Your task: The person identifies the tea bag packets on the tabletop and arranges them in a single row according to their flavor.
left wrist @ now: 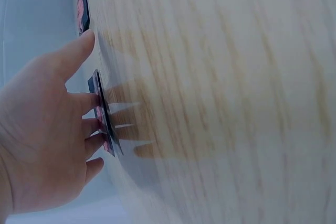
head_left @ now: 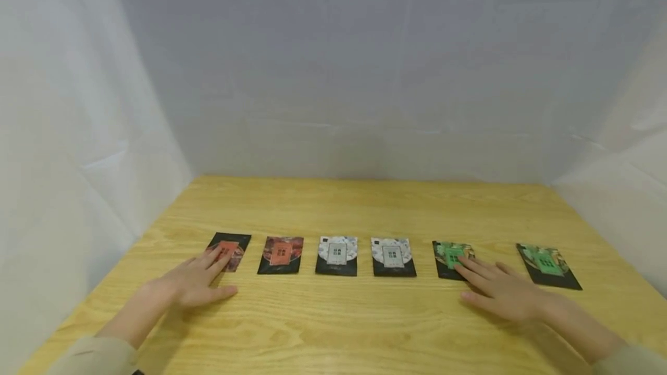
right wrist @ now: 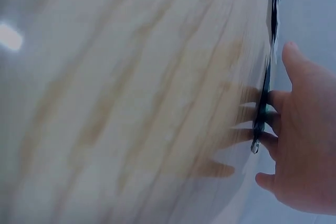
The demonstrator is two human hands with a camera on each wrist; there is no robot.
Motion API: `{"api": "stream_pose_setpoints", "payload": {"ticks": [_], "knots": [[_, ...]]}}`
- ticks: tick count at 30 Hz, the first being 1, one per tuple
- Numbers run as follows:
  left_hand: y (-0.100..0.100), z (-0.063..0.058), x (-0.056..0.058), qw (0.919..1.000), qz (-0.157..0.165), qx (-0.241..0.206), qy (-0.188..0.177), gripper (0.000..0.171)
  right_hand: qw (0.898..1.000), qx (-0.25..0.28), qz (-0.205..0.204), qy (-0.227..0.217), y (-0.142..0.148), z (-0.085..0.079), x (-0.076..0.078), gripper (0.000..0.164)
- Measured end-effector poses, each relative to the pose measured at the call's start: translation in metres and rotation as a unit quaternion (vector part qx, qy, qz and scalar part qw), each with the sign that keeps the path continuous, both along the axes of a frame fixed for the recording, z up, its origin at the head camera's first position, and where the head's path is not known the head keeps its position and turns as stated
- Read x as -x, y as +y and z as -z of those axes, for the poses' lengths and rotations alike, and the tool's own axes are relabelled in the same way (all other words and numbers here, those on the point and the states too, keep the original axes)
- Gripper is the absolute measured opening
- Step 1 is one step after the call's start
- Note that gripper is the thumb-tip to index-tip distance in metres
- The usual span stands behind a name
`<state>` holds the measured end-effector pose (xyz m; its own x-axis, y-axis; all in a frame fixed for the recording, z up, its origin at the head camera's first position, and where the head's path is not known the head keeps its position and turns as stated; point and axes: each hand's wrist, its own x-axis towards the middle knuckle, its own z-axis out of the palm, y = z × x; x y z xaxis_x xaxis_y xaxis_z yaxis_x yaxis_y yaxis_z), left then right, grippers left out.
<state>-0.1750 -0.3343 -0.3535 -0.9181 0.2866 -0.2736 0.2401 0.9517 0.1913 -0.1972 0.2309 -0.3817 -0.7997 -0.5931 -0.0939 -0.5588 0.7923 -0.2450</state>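
Note:
In the head view, a row of flat black sachets with coloured labels lies across the table. My left hand (head_left: pixel 194 283) rests its straight fingers on the leftmost red-labelled sachet (head_left: pixel 237 240); the thumb is spread to the side. A second red-labelled sachet (head_left: pixel 281 255) lies just right of it. My right hand (head_left: pixel 508 294) touches a green-labelled sachet (head_left: pixel 449 252) with extended fingertips. Another green-labelled sachet (head_left: pixel 549 266) lies at the far right, beyond that hand. In the left wrist view, the fingertips meet the red sachet (left wrist: pixel 103 114); the right wrist view shows the green sachet (right wrist: pixel 262 106) edge-on.
Two white-labelled sachets, one left (head_left: pixel 336 256) and one right (head_left: pixel 393 257), lie in the middle of the row. The wooden table (head_left: pixel 333 323) is bordered by a pale sheet (head_left: pixel 333 74) at the back and on both sides.

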Motion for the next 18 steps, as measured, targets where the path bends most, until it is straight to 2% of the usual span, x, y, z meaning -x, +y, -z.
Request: {"api": "stream_pose_setpoints", "payload": {"ticks": [14,18], "knots": [[0.002,0.001,0.000,1.0000,0.003,-0.004,0.008,0.087,0.999,-0.018,-0.031,-0.012,-0.016,-0.005,0.008,0.064],[0.001,0.001,-0.001,1.0000,0.003,-0.002,0.009,0.087,1.000,-0.003,-0.030,-0.007,-0.016,-0.004,0.007,0.064]]}}
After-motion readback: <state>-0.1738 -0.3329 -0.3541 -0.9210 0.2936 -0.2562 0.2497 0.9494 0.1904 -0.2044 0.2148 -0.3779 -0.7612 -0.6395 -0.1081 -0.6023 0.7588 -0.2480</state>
